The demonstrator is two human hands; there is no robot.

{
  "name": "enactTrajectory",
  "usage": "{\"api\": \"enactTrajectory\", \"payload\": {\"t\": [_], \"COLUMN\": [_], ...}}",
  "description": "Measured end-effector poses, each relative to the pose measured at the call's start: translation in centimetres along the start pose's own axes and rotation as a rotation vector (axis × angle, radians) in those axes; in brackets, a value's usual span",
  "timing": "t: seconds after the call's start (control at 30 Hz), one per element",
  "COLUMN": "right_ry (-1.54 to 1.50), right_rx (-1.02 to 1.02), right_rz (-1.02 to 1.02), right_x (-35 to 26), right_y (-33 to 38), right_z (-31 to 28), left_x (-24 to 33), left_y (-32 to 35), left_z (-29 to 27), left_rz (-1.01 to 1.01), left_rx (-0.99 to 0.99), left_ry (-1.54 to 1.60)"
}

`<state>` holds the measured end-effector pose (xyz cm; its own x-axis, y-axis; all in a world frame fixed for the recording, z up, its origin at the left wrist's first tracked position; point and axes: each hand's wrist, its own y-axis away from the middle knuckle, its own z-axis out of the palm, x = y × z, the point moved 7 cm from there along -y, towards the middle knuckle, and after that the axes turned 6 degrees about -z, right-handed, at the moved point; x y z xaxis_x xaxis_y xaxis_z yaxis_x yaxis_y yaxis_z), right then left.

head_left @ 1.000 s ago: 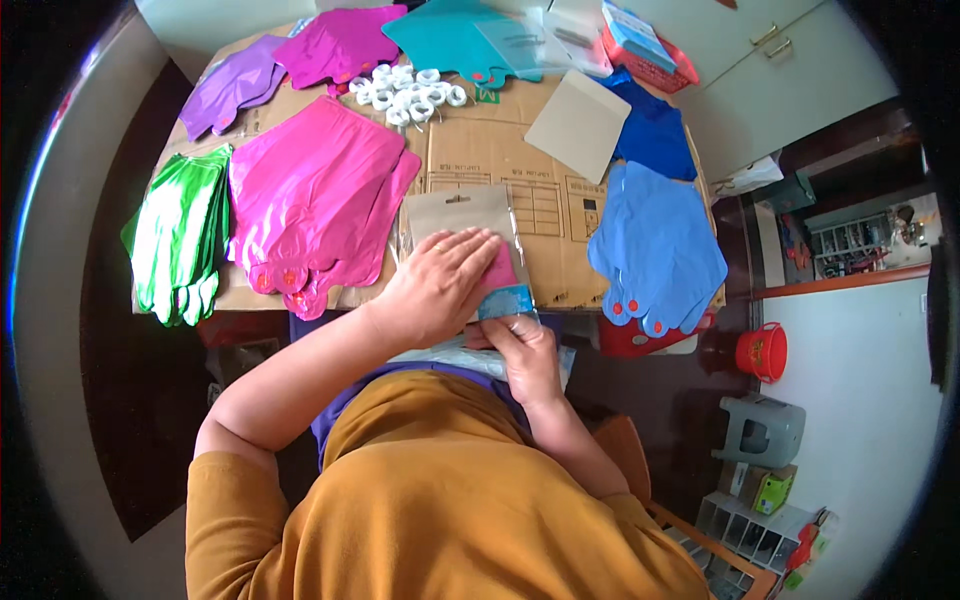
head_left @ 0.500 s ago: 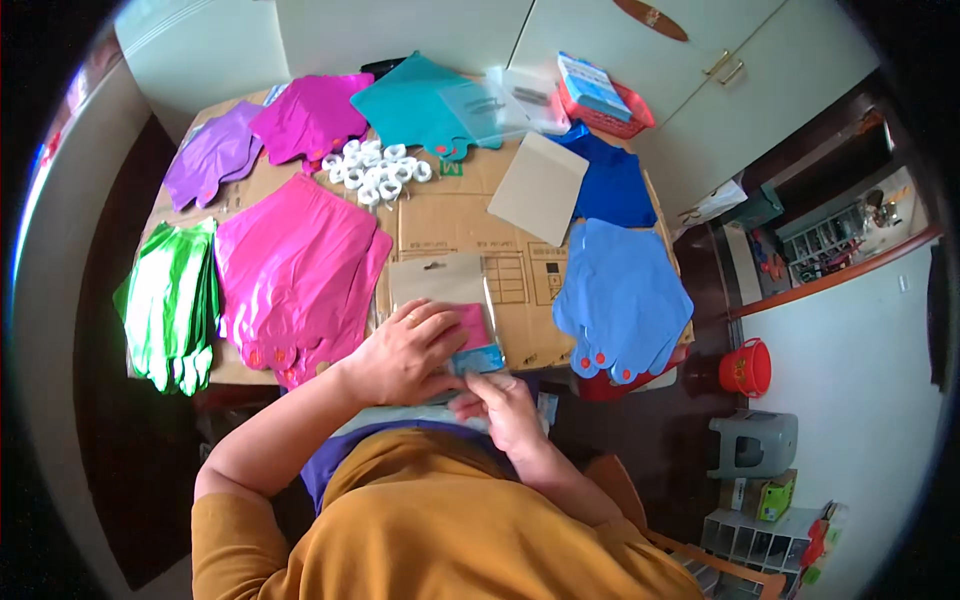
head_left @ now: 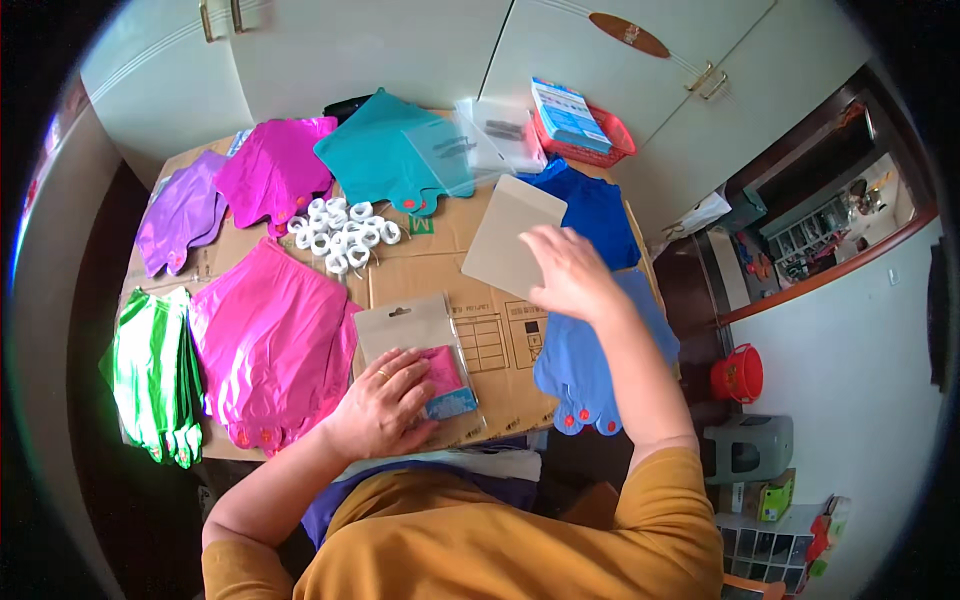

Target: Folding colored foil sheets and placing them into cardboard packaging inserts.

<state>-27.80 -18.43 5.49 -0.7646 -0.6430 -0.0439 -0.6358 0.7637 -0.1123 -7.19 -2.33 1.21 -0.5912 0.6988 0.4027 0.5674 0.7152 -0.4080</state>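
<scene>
My left hand point(head_left: 382, 408) lies with its fingers stretched out over a clear plastic packet point(head_left: 470, 407). Inside that packet are a beige backing card point(head_left: 405, 330), a folded pink piece point(head_left: 443, 372) and a blue-and-white slip point(head_left: 452, 402). Over to the right, my right hand point(head_left: 572, 275) is at the right edge of a loose beige card point(head_left: 508, 240), thumb and fingers apart. Light blue foil balloons point(head_left: 590, 350), flat and with scalloped ends, lie partly under my right wrist. Left of the packet is a pile of flat pink foil balloons point(head_left: 270, 340).
White ribbon rolls point(head_left: 340, 232) cluster mid-table on the cardboard point(head_left: 400, 265). Around them lie green point(head_left: 150, 360), purple point(head_left: 180, 215), magenta point(head_left: 275, 170), teal point(head_left: 385, 145) and dark blue foil balloons point(head_left: 600, 215). Clear bags point(head_left: 495, 135) and a red basket point(head_left: 610, 140) stand at the back.
My right hand has left the packet and moved up and right to the beige card. My left hand stays on the packet. The whole view has shifted, with the table lower in it.
</scene>
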Motion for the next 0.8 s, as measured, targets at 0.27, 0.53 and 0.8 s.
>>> {"api": "enactTrajectory", "payload": {"t": [0.27,0.53,0.8], "right_ry": [0.447,-0.101,-0.226], "right_rx": [0.071,-0.056,0.237], "right_rz": [-0.485,-0.28,0.42], "right_x": [0.3,4.2,34.0], "right_y": [-0.5,-2.7,-9.9], "right_z": [2.7,0.1,-5.4], "left_x": [-0.3,-0.3,-0.7], "left_y": [-0.3,-0.8,-1.0], "left_z": [0.1,-0.1,0.3], "left_rz": [-0.014,-0.017,-0.015], "left_rx": [-0.02,-0.023,-0.013], "left_ry": [0.033,0.022,0.014]}}
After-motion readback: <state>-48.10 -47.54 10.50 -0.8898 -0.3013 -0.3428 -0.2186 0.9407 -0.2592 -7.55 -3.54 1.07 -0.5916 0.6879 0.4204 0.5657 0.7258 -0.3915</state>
